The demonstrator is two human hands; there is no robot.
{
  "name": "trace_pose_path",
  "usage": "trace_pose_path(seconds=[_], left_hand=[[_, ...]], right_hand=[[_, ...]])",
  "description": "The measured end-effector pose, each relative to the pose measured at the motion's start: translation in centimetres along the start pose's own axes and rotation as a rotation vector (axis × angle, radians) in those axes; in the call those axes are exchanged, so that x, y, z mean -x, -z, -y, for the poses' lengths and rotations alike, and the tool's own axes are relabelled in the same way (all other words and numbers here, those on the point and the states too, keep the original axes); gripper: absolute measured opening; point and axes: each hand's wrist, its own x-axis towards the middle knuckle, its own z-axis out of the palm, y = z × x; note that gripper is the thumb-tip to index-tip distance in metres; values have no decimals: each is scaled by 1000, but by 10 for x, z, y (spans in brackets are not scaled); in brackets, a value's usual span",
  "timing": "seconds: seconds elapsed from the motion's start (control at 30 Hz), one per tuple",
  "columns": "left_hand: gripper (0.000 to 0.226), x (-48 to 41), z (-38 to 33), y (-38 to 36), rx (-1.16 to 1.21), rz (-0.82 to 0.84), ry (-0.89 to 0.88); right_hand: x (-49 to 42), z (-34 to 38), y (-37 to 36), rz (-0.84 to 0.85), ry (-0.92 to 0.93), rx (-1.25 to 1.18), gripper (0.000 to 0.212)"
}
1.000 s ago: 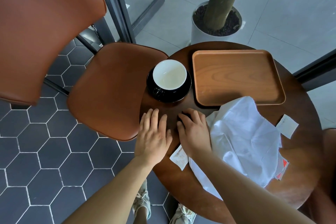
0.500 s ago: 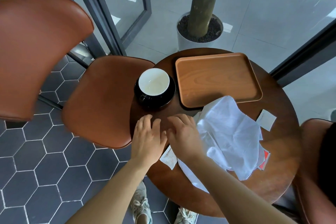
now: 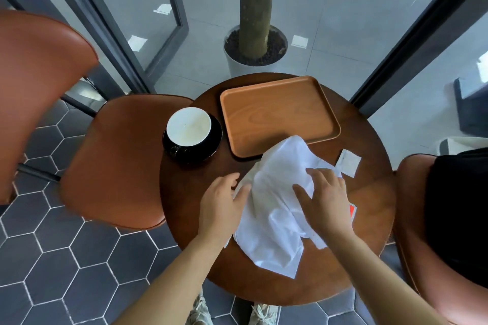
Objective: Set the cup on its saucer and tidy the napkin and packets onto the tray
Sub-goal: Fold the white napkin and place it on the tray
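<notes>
A white-lined black cup (image 3: pixel 189 126) stands on its black saucer (image 3: pixel 211 149) at the table's left. Beside it lies the wooden tray (image 3: pixel 277 111), with nothing on it except a corner of the crumpled white napkin (image 3: pixel 274 208) overlapping its near edge. My right hand (image 3: pixel 323 199) rests flat on the napkin with fingers spread. At the napkin's left edge, my left hand (image 3: pixel 220 202) touches the cloth, fingers apart. A white packet (image 3: pixel 348 162) lies to the right of the napkin. A red packet (image 3: pixel 352 211) peeks out beside my right wrist.
The round dark wooden table (image 3: pixel 369 258) is small. A brown chair (image 3: pixel 116 161) stands close at the left and another at the right, with a person in black (image 3: pixel 456 208) seated there. A potted tree trunk (image 3: pixel 254 55) stands behind the table.
Both hands moved right from the bare table near the cup onto the napkin. My right hand now lies on top of the cloth. The camera view shifted.
</notes>
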Motion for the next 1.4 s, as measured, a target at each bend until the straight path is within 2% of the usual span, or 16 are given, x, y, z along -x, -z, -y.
trace_pose_path(seconds=[0.2,0.3,0.47,0.6,0.83,1.13,1.2,1.3,1.4], left_hand=[[23,-7,-1,-9,51,-35,49],[23,-7,-3,-13,75,-53,34],[26,-8,-7,-20,88,-52,22],[18,-10,-14,-24,44,0,36],[22,-3,-31,-15,114,-45,47],[16,21,-81,11,245,-153,82],[17,30,-92,20,247,-207,35],[18,45,-107,31,175,-331,-140],[16,54,-119,37,49,-312,-332]], right_hand=[[-11,-38,-5,71,-152,155,61],[-12,-42,-11,87,-176,158,63],[-14,-44,-14,2,-197,87,64],[-20,-52,-14,-59,-260,-61,52],[-24,-64,-2,-120,-360,-287,27],[-37,-49,65,-242,-190,-489,22],[-42,-40,91,-297,-139,-483,21],[-52,-29,135,-365,-93,-498,17],[-70,-22,169,-401,-13,-513,19]])
